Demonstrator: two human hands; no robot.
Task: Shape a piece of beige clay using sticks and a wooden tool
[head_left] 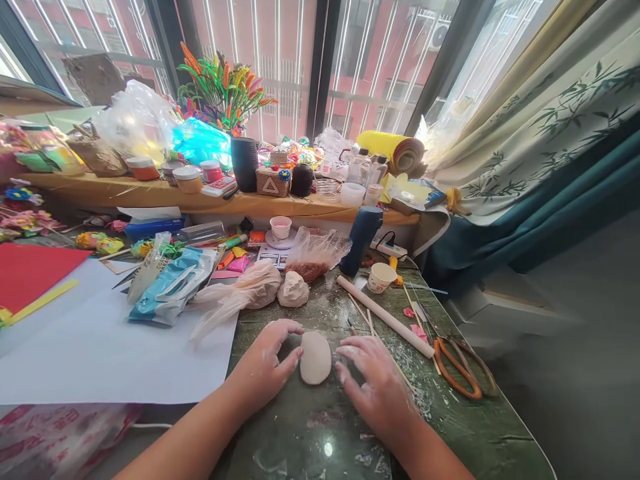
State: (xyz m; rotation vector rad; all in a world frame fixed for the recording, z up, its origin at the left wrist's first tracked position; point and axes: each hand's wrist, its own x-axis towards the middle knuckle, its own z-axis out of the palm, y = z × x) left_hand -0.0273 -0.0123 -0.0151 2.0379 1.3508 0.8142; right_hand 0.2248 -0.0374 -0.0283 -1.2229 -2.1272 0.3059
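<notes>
A flat oval of pale clay [316,358] lies on the dark green table between my two hands. My left hand [273,353] is at its left edge, thumb and fingers apart, with the fingertips touching or very near the clay. To the right, my right hand [369,373] hovers a small gap away from the oval, its fingers spread and slightly curled. Pale powder dusts the fingers of both hands. Beyond the oval sits a rough lump of the same pale clay [293,290], beside a bunched plastic bag [260,285].
A rolling pin [385,317], thin sticks, a paper cup [382,277] and orange-handled scissors [457,370] lie on the right. White paper [165,363] and a blue packet [173,287] are at the left. Behind stands a bag of brown material [315,260] and a crowded windowsill.
</notes>
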